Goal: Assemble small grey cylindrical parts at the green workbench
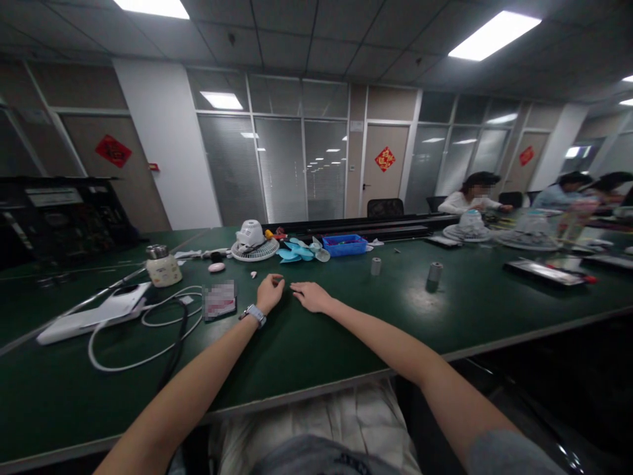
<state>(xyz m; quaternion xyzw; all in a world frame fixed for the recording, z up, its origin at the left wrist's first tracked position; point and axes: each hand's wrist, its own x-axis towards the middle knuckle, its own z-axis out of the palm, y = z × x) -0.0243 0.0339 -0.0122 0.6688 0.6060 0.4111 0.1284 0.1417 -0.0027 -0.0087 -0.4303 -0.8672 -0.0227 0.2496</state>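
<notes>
My left hand (270, 293), with a watch (254, 315) at its wrist, rests on the green table (306, 349). Its fingers bend loosely, and I see nothing in them. Just right of it lies my right hand (311, 295), palm down with fingers stretched out, holding nothing. A phone-like slab (221, 300), its face blurred out, is left of my left hand. Close behind that hand sits a small pale pink piece (254, 274). Farther back are light-blue fan blades (298, 250) and a white fan housing (250, 233) on a round grille (254, 251).
A blue basket (345, 245) of small parts stands behind my hands. Two grey cylinders (376, 266) (435, 272) stand to the right. At left are a lidded jar (163, 266), a white device (99, 313) and a looped white cable (116, 368). Other people (475, 196) sit at far right.
</notes>
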